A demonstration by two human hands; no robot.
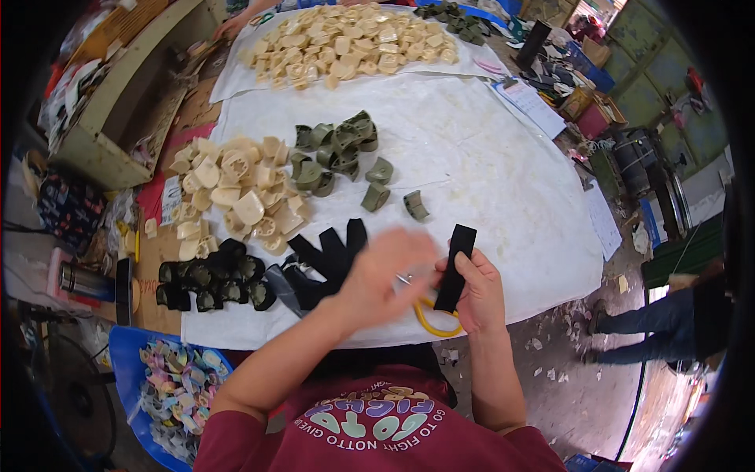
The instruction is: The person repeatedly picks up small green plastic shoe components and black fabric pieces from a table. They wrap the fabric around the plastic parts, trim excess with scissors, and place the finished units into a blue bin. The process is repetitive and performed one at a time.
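Observation:
A black fabric strip (pixel 454 271) stands upright in my right hand (pixel 481 293), pinched between thumb and fingers. My left hand (pixel 393 271) is smeared by motion beside the strip; whether it touches it I cannot tell. A small silvery bit shows at that hand's fingers, too blurred to name. Below the strip a yellow loop handle (pixel 436 321), perhaps of scissors, lies at the table's near edge, partly covered. Several more black strips (pixel 334 250) fan out left of my left hand. Further left sit black-wrapped green curved pieces (pixel 212 275) in a cluster.
Cream plastic parts (pixel 240 193) are heaped on the white-covered table (pixel 503 189), with a larger heap (pixel 354 43) at the far end. Olive-green curved pieces (pixel 338 145) lie mid-table. A blue bin (pixel 130 377) of colourful pieces stands lower left. Another person's legs (pixel 653 330) show at right.

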